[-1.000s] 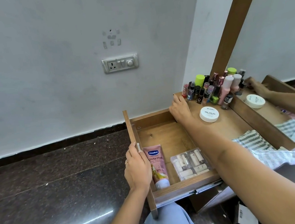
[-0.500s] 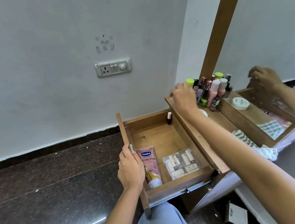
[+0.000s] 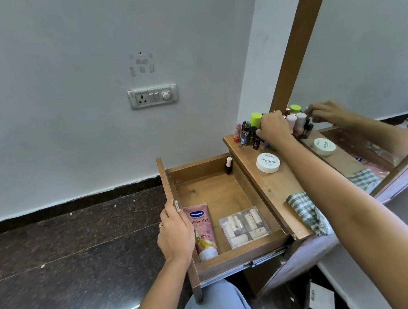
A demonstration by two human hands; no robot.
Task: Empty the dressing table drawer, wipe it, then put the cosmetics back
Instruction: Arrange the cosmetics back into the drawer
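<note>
The wooden drawer [image 3: 217, 193] stands pulled out of the dressing table. My left hand [image 3: 176, 233] grips its front panel [image 3: 168, 181] from above. Inside lie a pink Vaseline tube [image 3: 202, 228] and a clear case of small tubes [image 3: 245, 225]. A small nail polish bottle [image 3: 229, 165] stands in the far right corner. My right hand [image 3: 273, 127] reaches into the cluster of cosmetic bottles [image 3: 248, 131] at the back of the tabletop. Its fingers curl round a small bottle there, mostly hidden by the hand.
A white nail polish remover jar [image 3: 267, 163] sits on the tabletop, and a green checked cloth [image 3: 306, 212] lies near the front edge. The mirror [image 3: 365, 59] rises on the right. A small box [image 3: 318, 298] lies on the dark floor under the table.
My right hand left the drawer's far corner, where a nail polish bottle now stands, and rose to the bottle cluster. My left hand kept its hold on the drawer front.
</note>
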